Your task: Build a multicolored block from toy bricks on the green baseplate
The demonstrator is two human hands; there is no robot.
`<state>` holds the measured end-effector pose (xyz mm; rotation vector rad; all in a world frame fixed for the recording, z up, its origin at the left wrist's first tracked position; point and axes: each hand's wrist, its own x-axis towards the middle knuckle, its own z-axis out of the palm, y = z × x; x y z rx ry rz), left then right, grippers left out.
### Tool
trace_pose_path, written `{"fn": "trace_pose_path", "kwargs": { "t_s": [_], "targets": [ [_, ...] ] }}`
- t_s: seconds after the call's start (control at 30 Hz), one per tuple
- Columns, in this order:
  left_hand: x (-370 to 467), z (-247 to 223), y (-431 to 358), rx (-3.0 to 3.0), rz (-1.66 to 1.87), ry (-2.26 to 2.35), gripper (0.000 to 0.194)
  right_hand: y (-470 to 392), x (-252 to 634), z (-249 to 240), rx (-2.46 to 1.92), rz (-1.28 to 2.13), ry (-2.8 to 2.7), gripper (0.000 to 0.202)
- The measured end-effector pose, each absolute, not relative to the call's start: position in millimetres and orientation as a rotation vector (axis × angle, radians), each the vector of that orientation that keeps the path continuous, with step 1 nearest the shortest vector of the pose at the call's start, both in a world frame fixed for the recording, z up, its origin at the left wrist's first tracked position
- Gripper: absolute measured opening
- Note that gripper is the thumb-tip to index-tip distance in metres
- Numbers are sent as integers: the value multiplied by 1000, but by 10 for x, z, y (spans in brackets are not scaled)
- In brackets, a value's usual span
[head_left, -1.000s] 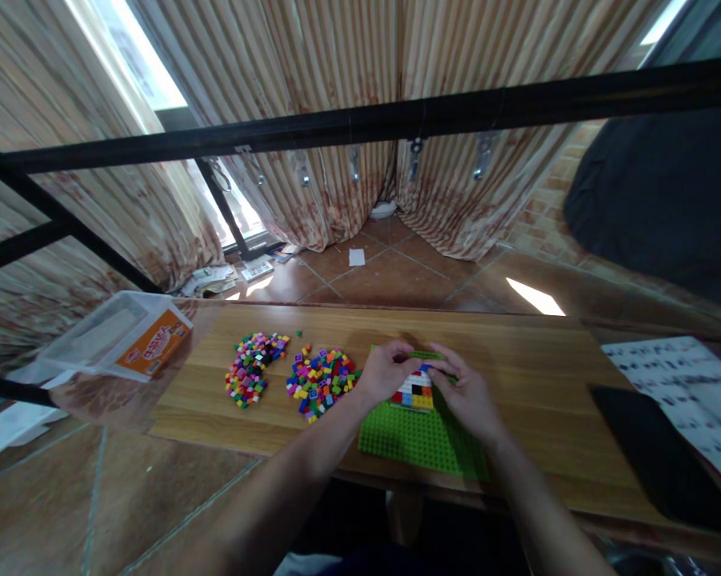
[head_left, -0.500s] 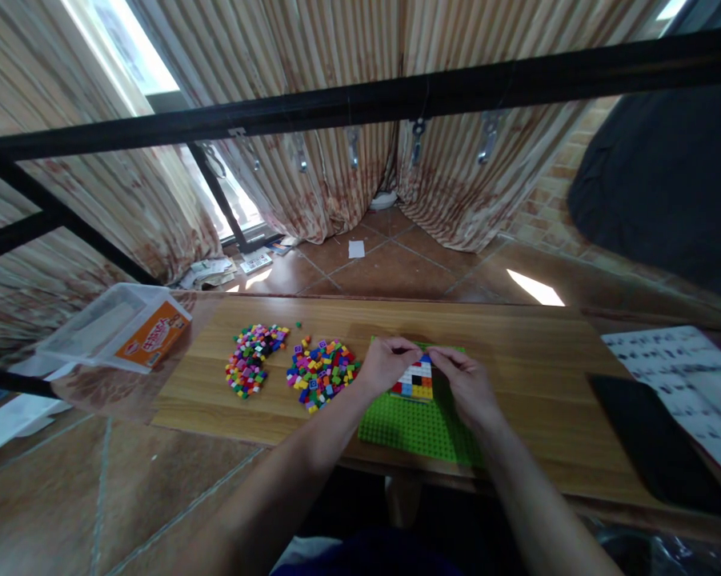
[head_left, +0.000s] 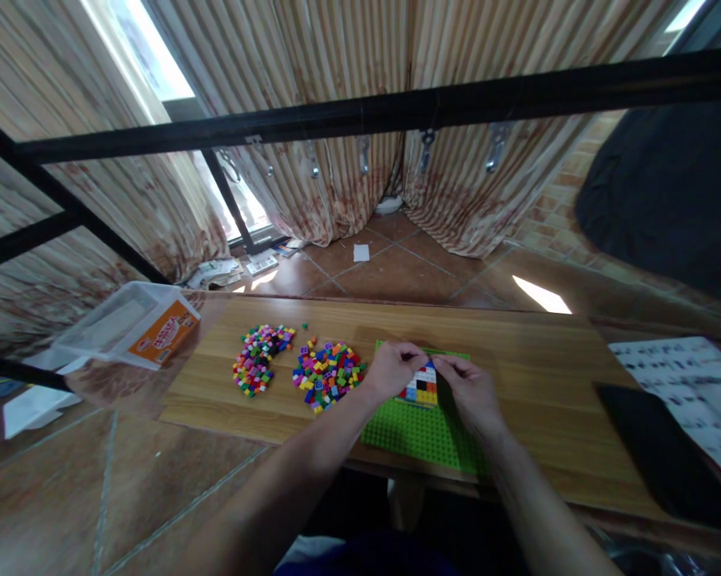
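A green studded baseplate (head_left: 417,438) lies on the wooden table in front of me. On its upper part sits a flat block of toy building bricks (head_left: 423,390) in white, blue, red, black, orange and yellow. My left hand (head_left: 394,372) is closed in a pinch at the top left of these bricks, partly covering them. From the other side my right hand (head_left: 469,390) pinches at the top edge, where a bit of blue (head_left: 430,365) shows by its fingertips. Whatever is between the fingers of either hand is too small to make out.
Two piles of loose bricks, one nearer (head_left: 330,374) and one farther left (head_left: 261,360), lie on the table (head_left: 546,400). A clear plastic box (head_left: 120,324) stands at the left end. At right are a black flat object (head_left: 654,452) and a printed sheet (head_left: 684,384).
The camera view has shifted slightly, moving the scene a little to the right. Both hands stay at the top of the brick block, their fingertips moving only slightly.
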<state>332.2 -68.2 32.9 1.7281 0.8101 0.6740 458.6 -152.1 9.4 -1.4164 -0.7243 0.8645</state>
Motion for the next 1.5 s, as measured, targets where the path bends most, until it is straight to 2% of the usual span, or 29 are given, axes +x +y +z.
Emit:
{"fn": "trace_pose_path", "kwargs": {
  "t_s": [0.5,0.97,1.13,1.5],
  "targets": [
    [3288,416,-666,1989,510,866,28,-1562,4616,224,-1534,805,-955,53],
    [3217,366,-599,1934,475,795,34,-1540,4652,215,-1584,746,-1004,45],
    [3250,322,-606,1752,521,841,27,-1548,4671,219,-1604,735,-1051,37],
    [3279,310,-643,1690,554,870,22,-1612,4611,177,-1682,585,-1126,36]
  ]
}}
